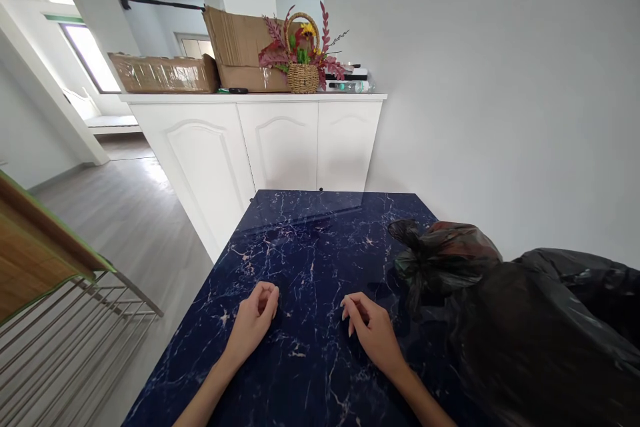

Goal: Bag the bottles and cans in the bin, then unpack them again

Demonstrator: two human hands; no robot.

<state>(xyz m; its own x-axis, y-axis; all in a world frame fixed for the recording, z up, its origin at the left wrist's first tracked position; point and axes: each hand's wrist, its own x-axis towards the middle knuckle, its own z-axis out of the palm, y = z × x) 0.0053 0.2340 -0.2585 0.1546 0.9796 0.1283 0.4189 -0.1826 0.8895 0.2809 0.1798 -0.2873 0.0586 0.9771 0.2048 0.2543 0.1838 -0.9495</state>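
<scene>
Two bare hands over a shiny blue table
The left hand point(256, 310), low and left of the middle, is curled with its thumb and fingertips together. The right hand point(369, 327), low and right of the middle, is loose and a bit open. They are apart, above the dark blue table with white squiggly lines point(313, 267), which fills the bottom middle. A small tied black plastic bag point(457, 253) and a big black plastic bag point(540, 340) sit at lower right

Between the left hand point(256, 317) and right hand point(376, 332) the tabletop point(311, 260) lies open — black bags point(535, 327) block its right.
</scene>
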